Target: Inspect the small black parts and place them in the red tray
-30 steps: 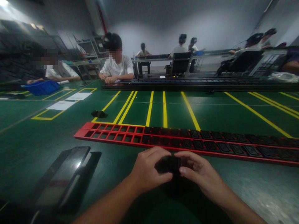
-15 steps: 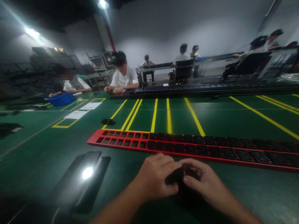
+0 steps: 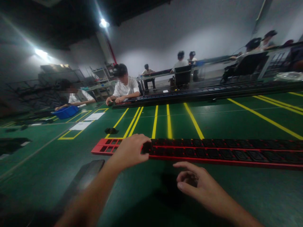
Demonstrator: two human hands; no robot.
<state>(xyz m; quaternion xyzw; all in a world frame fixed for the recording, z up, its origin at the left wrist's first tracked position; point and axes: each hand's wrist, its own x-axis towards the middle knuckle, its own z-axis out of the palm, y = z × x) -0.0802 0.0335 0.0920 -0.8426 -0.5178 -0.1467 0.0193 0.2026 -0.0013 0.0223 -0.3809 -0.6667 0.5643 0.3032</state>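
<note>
my left hand over the red tray, fingers closed around a small dark piece beside the filled slots, can't tell if it's seated, my right hand kinda hovering nearer me, fingers loosely apart

Dim light, flaring ceiling lamps upper left, shadowed tabletop, soft blur, stretched edges

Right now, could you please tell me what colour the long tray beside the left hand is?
The tray is red, clearest in the head view.
</note>
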